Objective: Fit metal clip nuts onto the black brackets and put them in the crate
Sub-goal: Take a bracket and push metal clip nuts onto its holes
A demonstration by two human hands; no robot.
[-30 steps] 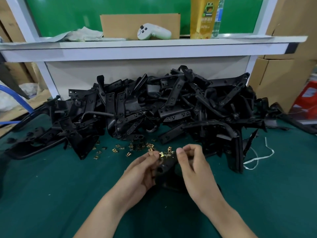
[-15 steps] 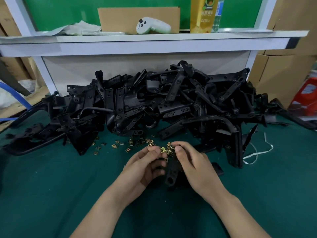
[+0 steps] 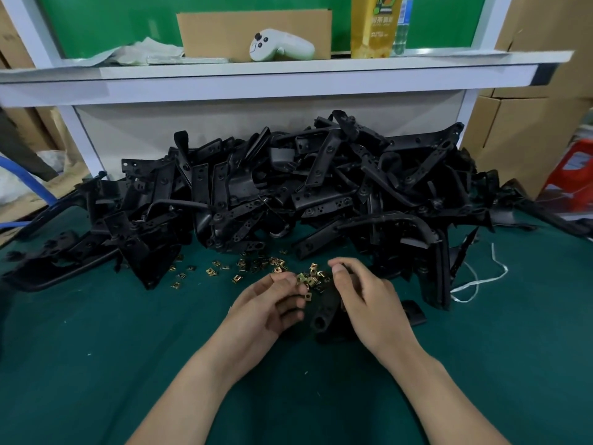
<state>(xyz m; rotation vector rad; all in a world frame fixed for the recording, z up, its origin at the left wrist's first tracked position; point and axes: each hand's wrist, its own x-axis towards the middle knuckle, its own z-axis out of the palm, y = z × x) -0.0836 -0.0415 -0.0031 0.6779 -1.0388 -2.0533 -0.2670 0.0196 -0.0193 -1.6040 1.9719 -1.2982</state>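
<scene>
Dozens of black brackets [image 3: 288, 194] lie heaped along the back of the green mat [image 3: 96, 348], spanning it from left edge to right. Just in front of the heap, left of centre, loose clip nuts [image 3: 224, 271] are scattered on the mat, thicker toward the hands.

The left hand [image 3: 266, 311] has its fingers curled, with thumb and forefinger pinching several brass-coloured nuts at once. One clip nut [image 3: 308, 296] hangs at the fingertips. Between the hands stands the bracket [image 3: 322, 316] being worked on, its holed end toward the camera. The right hand [image 3: 369, 303] is curled over the far end and grips it. Farther right, a white cord [image 3: 478, 281] trails on the mat. No crate is in view.

The likeliest slip seems to be the pinch itself. With several nuts held together, pushing one onto the bracket's edge could shake the others loose, and they may drop under the bracket. A nut started crooked could also seat off its hole. The right hand hides that edge, so the alignment cannot be judged. The heap sits close, and a nudge might slide brackets over the nuts.
</scene>
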